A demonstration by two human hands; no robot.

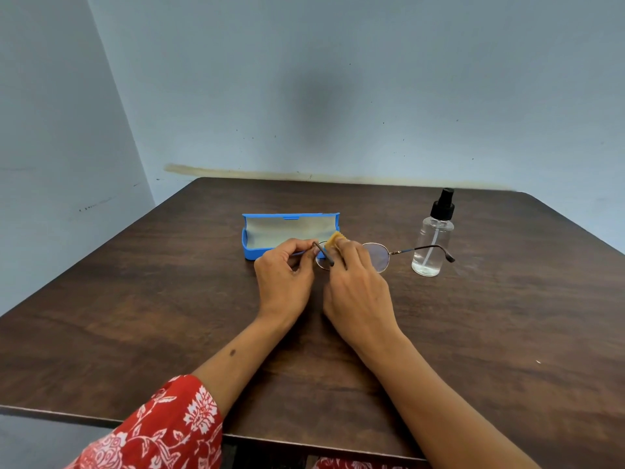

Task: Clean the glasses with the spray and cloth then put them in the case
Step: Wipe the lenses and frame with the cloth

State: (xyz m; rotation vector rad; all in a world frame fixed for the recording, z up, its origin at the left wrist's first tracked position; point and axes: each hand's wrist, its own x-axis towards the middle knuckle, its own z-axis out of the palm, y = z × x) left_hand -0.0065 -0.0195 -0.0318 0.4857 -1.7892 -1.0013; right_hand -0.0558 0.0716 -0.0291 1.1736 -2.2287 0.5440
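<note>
Thin metal-framed glasses [378, 257] are held just above the middle of the brown table [135, 333], their right temple arm stretched out toward the spray bottle. My left hand [287, 279] pinches the frame at its left hinge, where the dark left arm sticks out. My right hand [355, 292] holds a small yellow cloth [333, 241] against the left lens, which is mostly hidden by the fingers. Behind the hands lies the open blue glasses case [257, 252] with a grey lining. A clear spray bottle [431, 243] with a black pump top stands upright to the right.
A pale blue wall runs close behind the table's far edge, with a corner at the left. The table's near edge crosses the bottom of the view, where a red patterned sleeve [169, 431] shows.
</note>
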